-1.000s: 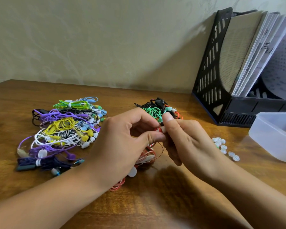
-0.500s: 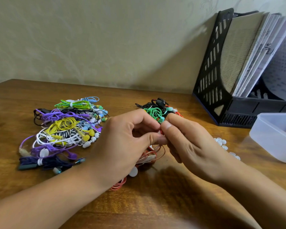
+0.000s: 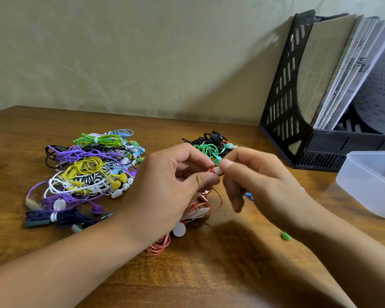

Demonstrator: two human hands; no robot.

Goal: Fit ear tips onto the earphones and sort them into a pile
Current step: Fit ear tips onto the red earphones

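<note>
On the wooden worktop (image 3: 187,274) lies a big pile of finished earphones (image 3: 87,174). Your left hand (image 3: 165,185) pinches the red earphone (image 3: 211,170); your right hand (image 3: 253,174) fingers (image 3: 226,162) pinch a white ear tip (image 3: 216,170) against it. Push squarely, twisting gently.

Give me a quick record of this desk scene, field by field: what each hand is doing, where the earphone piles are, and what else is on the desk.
left hand: pinching red earbud
right hand: pinching small white ear tip against that earbud
red-and-white earphone cable: trailing below the hands onto brown wooden desk
large multicoloured earphone pile: left of hands
small green-and-black earphone pile: behind hands
black mesh file holder with papers: right rear
translucent plastic container: far right
</note>
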